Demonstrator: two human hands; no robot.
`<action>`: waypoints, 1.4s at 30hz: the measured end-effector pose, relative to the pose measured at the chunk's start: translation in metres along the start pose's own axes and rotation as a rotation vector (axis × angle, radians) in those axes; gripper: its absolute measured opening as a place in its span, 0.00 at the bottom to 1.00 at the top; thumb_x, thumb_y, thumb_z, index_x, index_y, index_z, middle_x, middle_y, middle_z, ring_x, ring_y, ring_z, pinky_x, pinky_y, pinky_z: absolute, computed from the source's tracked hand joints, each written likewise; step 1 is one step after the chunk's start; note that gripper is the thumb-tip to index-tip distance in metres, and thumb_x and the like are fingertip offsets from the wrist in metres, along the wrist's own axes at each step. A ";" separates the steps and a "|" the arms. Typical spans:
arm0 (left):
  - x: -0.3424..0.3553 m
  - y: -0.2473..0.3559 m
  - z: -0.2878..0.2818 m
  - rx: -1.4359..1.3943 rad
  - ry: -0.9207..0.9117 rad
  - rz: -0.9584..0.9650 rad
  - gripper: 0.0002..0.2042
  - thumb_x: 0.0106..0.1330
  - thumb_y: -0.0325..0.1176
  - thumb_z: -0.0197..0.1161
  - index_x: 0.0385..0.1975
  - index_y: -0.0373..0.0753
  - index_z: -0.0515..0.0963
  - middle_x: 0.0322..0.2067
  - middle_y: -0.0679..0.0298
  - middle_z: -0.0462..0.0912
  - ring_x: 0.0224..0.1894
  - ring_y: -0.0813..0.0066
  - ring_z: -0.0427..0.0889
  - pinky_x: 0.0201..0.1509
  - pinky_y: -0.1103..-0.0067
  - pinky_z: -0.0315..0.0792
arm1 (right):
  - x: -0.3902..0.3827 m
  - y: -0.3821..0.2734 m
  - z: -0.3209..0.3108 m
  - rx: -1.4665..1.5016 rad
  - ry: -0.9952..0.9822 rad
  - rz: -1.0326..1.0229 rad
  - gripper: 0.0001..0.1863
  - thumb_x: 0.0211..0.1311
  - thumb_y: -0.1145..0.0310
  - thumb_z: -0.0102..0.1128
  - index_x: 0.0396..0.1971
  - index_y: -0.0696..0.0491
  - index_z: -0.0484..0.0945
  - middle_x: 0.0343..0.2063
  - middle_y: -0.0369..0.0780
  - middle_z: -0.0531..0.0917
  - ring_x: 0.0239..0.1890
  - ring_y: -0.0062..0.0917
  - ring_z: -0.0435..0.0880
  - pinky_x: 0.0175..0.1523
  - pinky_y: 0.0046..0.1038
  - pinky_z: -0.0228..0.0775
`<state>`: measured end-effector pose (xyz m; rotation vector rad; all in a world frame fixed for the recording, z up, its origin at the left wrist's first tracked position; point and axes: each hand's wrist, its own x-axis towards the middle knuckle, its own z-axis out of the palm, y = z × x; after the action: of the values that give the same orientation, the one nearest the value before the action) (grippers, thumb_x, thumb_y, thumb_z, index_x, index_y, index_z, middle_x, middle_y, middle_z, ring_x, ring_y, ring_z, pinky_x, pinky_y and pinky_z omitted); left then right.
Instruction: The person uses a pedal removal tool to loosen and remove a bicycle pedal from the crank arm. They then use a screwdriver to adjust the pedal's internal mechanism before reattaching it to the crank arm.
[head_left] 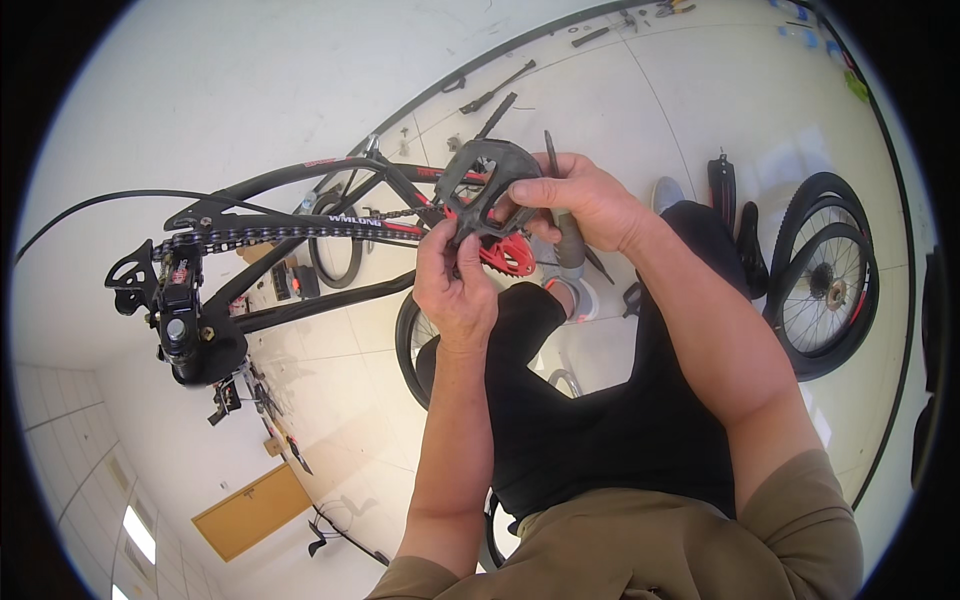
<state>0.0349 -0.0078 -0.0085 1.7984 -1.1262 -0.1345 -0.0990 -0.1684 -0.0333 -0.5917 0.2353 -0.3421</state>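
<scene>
**Two hands on a pedal at a red chainring**

A black platform pedal [484, 185] is held up between both hands, in front of a red chainring [512, 257]. The left hand [456, 293] pinches its near end, thumb and fingers closed; the right hand [590, 203] curls closed on the outer edge, a grey-gripped tool [569, 243] apparently tucked among its fingers. The step looks like positioning the pedal; the next move would seem to call for a steady, well-aligned grip. Leftward stretches a black bicycle frame [330, 304]. Spoked wheels [822, 283] lie on the floor [620, 110]; a small tan box [272, 447] shows beyond, contents indiscernible.
</scene>
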 end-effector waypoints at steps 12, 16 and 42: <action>-0.003 0.003 0.003 -0.053 -0.012 0.004 0.14 0.74 0.23 0.58 0.56 0.27 0.68 0.44 0.56 0.81 0.40 0.74 0.84 0.46 0.79 0.80 | 0.002 0.005 0.005 -0.039 0.065 -0.041 0.14 0.65 0.65 0.69 0.45 0.57 0.80 0.36 0.40 0.87 0.24 0.16 0.76 0.27 0.20 0.70; -0.004 0.002 0.007 -0.107 0.017 0.032 0.15 0.72 0.22 0.60 0.55 0.28 0.69 0.45 0.56 0.81 0.40 0.75 0.84 0.46 0.80 0.81 | 0.003 0.006 0.004 -0.057 0.078 -0.043 0.14 0.65 0.65 0.69 0.45 0.57 0.80 0.35 0.40 0.87 0.23 0.16 0.75 0.26 0.20 0.69; -0.006 -0.004 0.004 0.047 -0.007 -0.012 0.11 0.73 0.21 0.57 0.53 0.29 0.73 0.40 0.58 0.82 0.37 0.75 0.83 0.44 0.80 0.79 | 0.000 0.004 0.006 -0.074 0.100 -0.026 0.15 0.63 0.64 0.71 0.43 0.58 0.80 0.32 0.40 0.87 0.19 0.16 0.74 0.25 0.20 0.68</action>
<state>0.0324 -0.0059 -0.0160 1.8484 -1.1318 -0.1224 -0.0966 -0.1621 -0.0308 -0.6522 0.3374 -0.3896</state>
